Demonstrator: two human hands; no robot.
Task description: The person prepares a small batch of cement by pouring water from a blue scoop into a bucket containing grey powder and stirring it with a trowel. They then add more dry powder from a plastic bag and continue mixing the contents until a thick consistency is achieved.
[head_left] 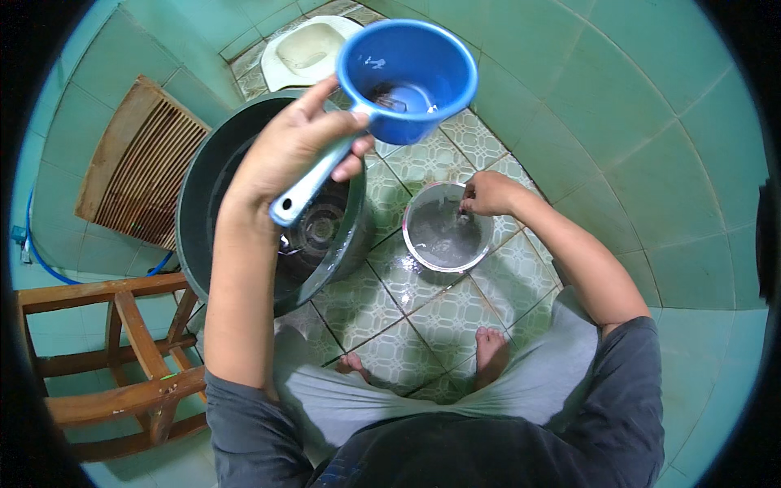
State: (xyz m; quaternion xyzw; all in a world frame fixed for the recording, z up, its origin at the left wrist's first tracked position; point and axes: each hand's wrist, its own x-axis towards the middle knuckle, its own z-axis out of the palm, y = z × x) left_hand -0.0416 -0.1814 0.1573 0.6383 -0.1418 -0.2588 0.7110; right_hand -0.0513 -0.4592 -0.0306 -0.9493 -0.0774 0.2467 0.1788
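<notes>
My left hand (297, 142) is closed round the handle of a blue plastic dipper (411, 126), raised beside the rim of a large dark tub (358, 260). A little water and a brownish patch show in the bottom of the dipper. Lower right on the floor stands a round metal pot (443, 232) with a wet, greyish inside. Over its far right rim reaches my right hand (488, 195), fingers pinched together inside the pot. A small dark bit shows at the fingertips; I cannot tell what it is.
A squat toilet (309, 50) lies beyond the tub. To the left, a slatted wooden board (138, 163) leans on the tiled wall, near a blue hose (37, 256). A wooden stool-like frame (122, 354) sits at lower left. The patterned tile floor (390, 350) looks wet.
</notes>
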